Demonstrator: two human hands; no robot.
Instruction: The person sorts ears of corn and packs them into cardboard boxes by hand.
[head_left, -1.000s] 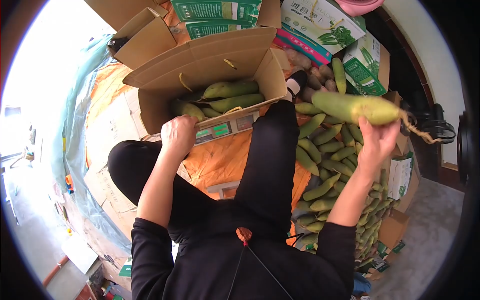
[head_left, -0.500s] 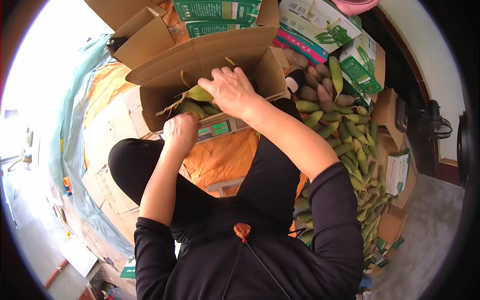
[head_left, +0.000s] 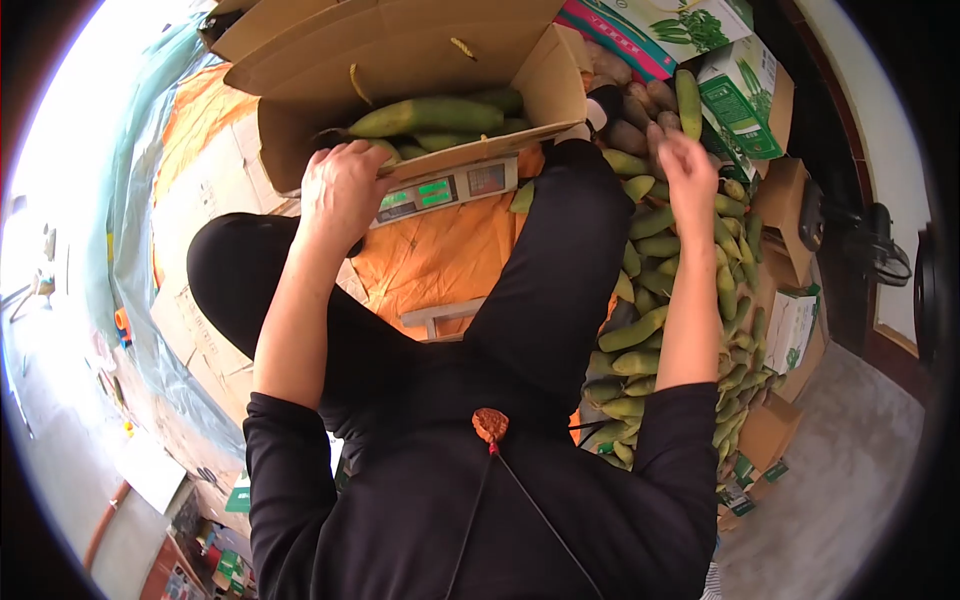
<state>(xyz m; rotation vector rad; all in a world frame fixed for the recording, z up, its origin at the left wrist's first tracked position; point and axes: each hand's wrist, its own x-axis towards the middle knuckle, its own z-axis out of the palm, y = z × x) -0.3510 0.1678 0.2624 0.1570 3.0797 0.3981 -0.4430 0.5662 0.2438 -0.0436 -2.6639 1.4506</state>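
A cardboard box (head_left: 420,50) stands in front of me on a digital scale (head_left: 440,195) with a lit green display. Long green radishes (head_left: 430,117) lie inside, one large one on top. My left hand (head_left: 342,192) is closed over the near left edge of the box, its fingertips hidden behind the rim. Off to the right, my right hand (head_left: 685,175) is over the radish pile (head_left: 660,245), near some reddish-brown roots (head_left: 628,138). Its fingers are loosely bent and apart, and I see nothing held in them.
Green-and-white printed cartons (head_left: 745,95) stand at the far right, beyond the pile. An open brown box (head_left: 780,220) and a black fan (head_left: 880,245) are on the right side. Orange sheeting (head_left: 420,265) lies between my legs, with flattened cardboard (head_left: 215,210) on the left.
My right hand has let go of a radish in the box and moved right to the pile. My left hand has moved slightly up and left along the box edge. The view has shifted.
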